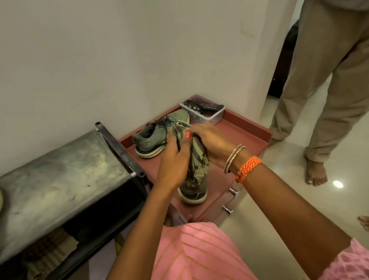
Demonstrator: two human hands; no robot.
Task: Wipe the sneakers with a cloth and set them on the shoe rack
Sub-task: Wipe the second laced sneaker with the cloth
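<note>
A: While both hands sit on the cloth [198,159], log the grip: left hand [174,164] curls round its near edge, thumb pressed on top; right hand [211,144] curls over the far side. Both clamped on fabric, nothing loose.

B: Where's the cloth?

A: Draped over the near sneaker [192,190], only its toe and sole showing below the fringe. That shoe stands on the red cabinet top [245,137]. Sneaker 2, the far sneaker [155,138], lies just behind, touching neither hand.

B: Step?

A: Wiping, shoe 1 of 2, I'd say. Neither is racked yet.

B: Next?

A: Probably rub down toward the toe, then lift it left onto the shoe rack [54,175], which has bare shelf. Plastic box [208,114] sits at the cabinet's back corner, out of the way. A bystander [331,65] stands right.
</note>
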